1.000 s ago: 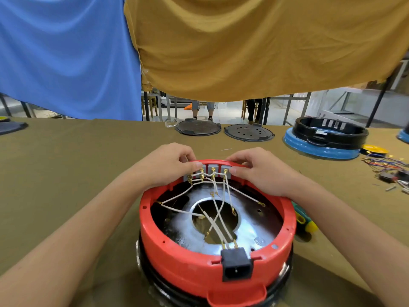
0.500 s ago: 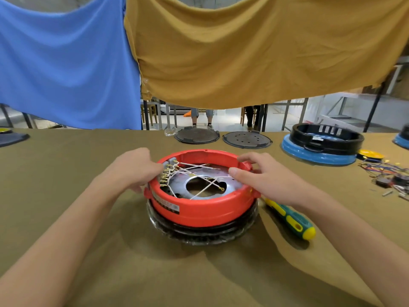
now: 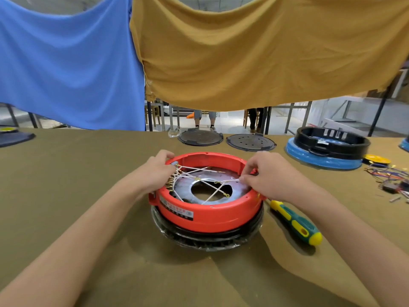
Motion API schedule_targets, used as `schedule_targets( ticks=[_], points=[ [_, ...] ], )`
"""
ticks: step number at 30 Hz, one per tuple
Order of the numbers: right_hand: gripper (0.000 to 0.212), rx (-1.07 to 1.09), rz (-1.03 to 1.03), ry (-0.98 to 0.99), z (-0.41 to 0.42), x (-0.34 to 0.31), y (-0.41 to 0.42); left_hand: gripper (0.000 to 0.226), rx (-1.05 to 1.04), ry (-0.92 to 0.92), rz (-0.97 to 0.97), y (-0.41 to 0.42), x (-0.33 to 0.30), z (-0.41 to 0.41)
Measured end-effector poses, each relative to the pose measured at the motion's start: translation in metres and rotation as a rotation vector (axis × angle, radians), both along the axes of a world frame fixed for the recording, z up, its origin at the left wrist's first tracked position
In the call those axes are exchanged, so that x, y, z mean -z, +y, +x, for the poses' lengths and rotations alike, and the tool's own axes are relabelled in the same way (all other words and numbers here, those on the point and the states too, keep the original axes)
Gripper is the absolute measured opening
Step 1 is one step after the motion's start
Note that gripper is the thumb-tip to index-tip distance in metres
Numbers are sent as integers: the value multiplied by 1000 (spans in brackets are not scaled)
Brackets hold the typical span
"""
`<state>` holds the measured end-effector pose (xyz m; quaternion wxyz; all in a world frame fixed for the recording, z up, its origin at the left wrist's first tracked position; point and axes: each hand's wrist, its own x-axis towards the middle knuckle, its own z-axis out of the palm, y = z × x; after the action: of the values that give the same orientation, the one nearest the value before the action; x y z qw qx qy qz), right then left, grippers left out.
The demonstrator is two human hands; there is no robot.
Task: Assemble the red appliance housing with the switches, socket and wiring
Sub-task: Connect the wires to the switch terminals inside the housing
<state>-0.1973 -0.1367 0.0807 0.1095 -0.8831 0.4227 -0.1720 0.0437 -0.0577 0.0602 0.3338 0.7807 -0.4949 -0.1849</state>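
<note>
The round red housing (image 3: 212,214) sits upside down on a black base in the middle of the table. White wires (image 3: 200,180) with brass terminals cross its metal plate with a central hole. My left hand (image 3: 156,171) grips the left rim, fingers curled over the edge beside the row of switches (image 3: 174,163). My right hand (image 3: 269,176) grips the right rim, and its fingertips pinch a white wire end at the inner wall. The socket is out of sight behind my right hand.
A yellow-green screwdriver (image 3: 295,222) lies just right of the housing. Two dark round lids (image 3: 200,137) (image 3: 251,142) lie at the far edge. A black-and-blue housing (image 3: 325,149) stands at the far right, with loose coloured wires (image 3: 391,177) beside it. Blue and mustard cloths hang behind.
The housing has been turned about a quarter turn: the switches went from the far side to the left, the socket from the near side to the right. Both hands stayed on the rim.
</note>
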Motion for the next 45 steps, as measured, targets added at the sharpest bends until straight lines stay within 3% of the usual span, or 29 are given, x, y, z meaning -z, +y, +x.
schedule_targets(
  ticks=[5, 10, 19, 26, 34, 36, 39, 45],
  points=[
    [25, 24, -27, 57, -1, -2, 0, 31, 43, 108, 79, 6, -7, -1],
    [19, -83, -2, -23, -14, -5, 1, 32, -19, 167, -23, 1, -3, -3],
    [23, 10, -44, 25, -3, 2, -5, 29, 12, 257, -49, 2, 2, -9],
    [11, -36, 121, -308, -18, -2, -15, 31, -24, 256, -54, -1, 5, -9],
    [9, 0, 265, 105, 4, -25, -33, 30, -31, 259, -68, -1, 7, -10],
    [19, -22, 329, 238, 13, -40, -37, 29, -23, 266, -71, -2, 8, -8],
    [23, -75, 266, 436, 23, -48, -38, 28, -11, 236, -57, -2, 8, -6],
    [14, -117, 158, 487, 19, -46, -38, 30, 2, 205, -52, -2, 7, -7]
  ],
)
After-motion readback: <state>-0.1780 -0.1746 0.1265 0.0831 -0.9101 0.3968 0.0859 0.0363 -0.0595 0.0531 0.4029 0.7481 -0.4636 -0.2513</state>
